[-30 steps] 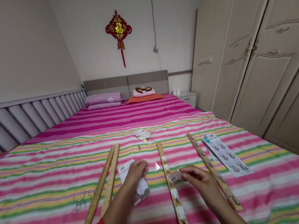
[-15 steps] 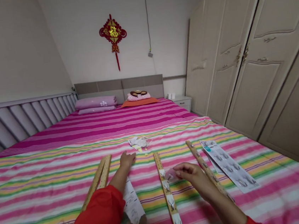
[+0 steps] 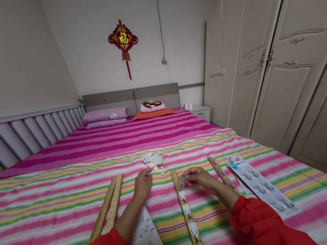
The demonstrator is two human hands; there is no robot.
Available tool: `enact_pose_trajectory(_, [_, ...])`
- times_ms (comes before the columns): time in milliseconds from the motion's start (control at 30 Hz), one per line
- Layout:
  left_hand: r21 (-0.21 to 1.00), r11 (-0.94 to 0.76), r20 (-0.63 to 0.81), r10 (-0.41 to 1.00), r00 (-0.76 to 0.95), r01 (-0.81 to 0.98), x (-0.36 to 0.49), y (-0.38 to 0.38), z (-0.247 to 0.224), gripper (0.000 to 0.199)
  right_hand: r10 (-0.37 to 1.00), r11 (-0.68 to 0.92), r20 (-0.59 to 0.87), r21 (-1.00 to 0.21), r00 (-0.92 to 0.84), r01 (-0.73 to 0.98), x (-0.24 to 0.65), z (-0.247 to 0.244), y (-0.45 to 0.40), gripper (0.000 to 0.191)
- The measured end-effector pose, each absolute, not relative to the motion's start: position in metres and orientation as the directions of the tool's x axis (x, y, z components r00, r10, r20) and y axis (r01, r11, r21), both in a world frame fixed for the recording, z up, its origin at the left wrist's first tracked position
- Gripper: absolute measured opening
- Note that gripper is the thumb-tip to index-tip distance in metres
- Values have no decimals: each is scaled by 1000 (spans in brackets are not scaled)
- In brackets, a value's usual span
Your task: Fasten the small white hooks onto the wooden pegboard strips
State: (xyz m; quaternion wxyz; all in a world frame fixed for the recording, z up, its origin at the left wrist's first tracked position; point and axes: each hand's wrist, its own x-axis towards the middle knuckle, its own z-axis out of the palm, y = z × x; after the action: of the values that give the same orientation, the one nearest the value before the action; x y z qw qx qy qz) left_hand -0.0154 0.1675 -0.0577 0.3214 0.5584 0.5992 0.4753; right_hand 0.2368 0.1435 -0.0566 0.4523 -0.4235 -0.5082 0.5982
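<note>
My right hand (image 3: 199,178) pinches a small clear hook (image 3: 182,182) beside the far end of the middle wooden strip (image 3: 191,221). Several white hooks (image 3: 187,211) sit in a row along that strip. My left hand (image 3: 143,184) is over the striped cloth, left of the strip, its fingers towards the paper scraps; whether it holds anything is too small to tell. Under my left forearm lies a printed package (image 3: 147,231). Another wooden strip (image 3: 219,171), with hooks on it, is partly hidden by my right forearm.
Two perforated wooden strips (image 3: 114,199) lie at the left. Crumpled wrappers and yellow scraps (image 3: 155,160) lie beyond my hands. A card of hooks (image 3: 257,182) is at the right. Folded bedding (image 3: 106,115) and a wardrobe (image 3: 281,75) stand farther back.
My right hand has moved away from me and slightly left, bringing the clear hook to the strip's far end. My left hand has turned and shifted slightly right, its fingers drawn in more.
</note>
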Motion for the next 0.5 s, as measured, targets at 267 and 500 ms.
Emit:
enact_pose_trajectory(267, [992,116,-118,993,26,55,33,149,-89,17,926,-154,-179,-983,-333,99,230,-73,188,18])
enact_pose_trajectory(500, [981,192,-192,981,0,0,51,156,-97,11,887,-211,-301,-939,-350,271,222,-80,219,26])
